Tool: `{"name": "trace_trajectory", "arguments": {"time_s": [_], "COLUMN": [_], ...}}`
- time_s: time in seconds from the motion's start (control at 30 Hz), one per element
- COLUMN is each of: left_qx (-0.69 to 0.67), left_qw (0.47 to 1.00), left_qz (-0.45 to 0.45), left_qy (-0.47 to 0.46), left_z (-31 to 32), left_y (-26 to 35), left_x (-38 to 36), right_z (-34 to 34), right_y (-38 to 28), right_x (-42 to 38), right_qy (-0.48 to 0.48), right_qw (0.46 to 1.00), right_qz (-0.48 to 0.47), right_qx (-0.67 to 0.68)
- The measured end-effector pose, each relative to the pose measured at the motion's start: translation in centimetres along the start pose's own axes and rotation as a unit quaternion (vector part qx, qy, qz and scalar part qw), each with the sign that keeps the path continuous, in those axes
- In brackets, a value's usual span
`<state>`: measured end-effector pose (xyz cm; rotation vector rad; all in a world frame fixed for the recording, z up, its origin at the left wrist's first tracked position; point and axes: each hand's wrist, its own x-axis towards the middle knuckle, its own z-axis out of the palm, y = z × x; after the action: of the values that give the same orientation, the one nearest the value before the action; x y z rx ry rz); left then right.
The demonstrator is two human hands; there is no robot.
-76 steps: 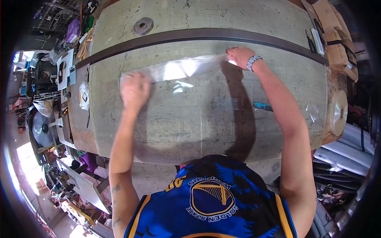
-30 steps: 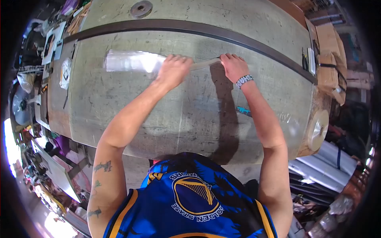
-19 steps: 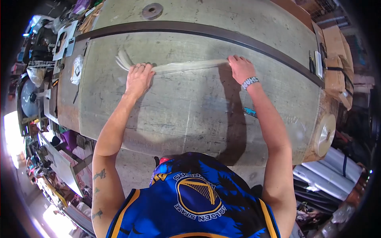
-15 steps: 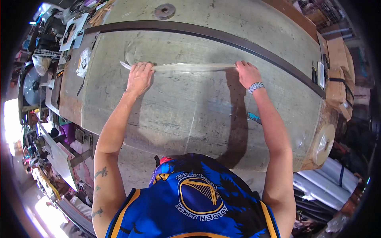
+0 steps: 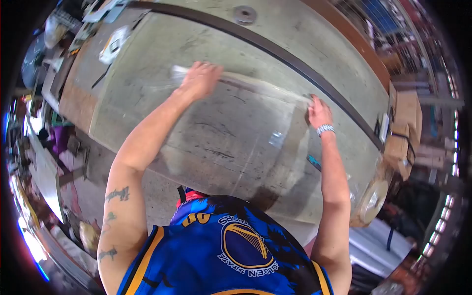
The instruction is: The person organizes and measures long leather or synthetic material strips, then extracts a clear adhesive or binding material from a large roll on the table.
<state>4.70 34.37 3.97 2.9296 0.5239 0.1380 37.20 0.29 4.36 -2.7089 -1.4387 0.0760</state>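
Observation:
A long translucent plastic strip [image 5: 265,88], apparently rolled or folded film, slants across the worktable from upper left to lower right. My left hand [image 5: 201,79] is closed around its left part, and a loose, blurred end sticks out past the fingers. At the other end, my right hand [image 5: 320,112] grips the strip with bent fingers; a metal-banded watch [image 5: 325,129] is on that wrist. Between the hands the strip looks stretched out, close above the table surface. A small teal tool [image 5: 314,162], perhaps a cutter, lies beside my right forearm.
A dark metal bar [image 5: 246,35] crosses the worktable [image 5: 196,142] beyond my hands, with a grey roll [image 5: 245,15] behind it. Cardboard boxes [image 5: 405,132] and a large tape roll [image 5: 376,196] are at the right. A white plastic packet [image 5: 114,45] lies at the left.
The view has turned, and the strip has gone from nearly level to slanting down rightward. Both hands keep hold; they appear closer together, with the left one shifted right.

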Motion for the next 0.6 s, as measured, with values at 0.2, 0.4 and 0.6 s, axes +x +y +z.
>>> {"name": "trace_trajectory", "arguments": {"time_s": [0.2, 0.4, 0.6], "left_qx": [0.002, -0.022, -0.042], "left_qw": [1.000, 0.999, 0.999], "left_qz": [0.017, 0.038, 0.014], "left_qy": [-0.018, 0.021, -0.004], "left_z": [-0.2, 0.6, -0.9], "left_y": [-0.6, -0.7, -2.4], "left_x": [0.2, 0.1, -0.9], "right_z": [-2.3, -1.1, 0.6], "right_y": [-8.7, -21.5, -27.7], "right_x": [2.8, 6.0, 7.6], "right_qy": [0.001, 0.008, 0.006], "right_qw": [0.996, 0.976, 0.967], "right_qz": [-0.089, -0.180, -0.213], "right_qx": [0.027, 0.124, 0.139]}}
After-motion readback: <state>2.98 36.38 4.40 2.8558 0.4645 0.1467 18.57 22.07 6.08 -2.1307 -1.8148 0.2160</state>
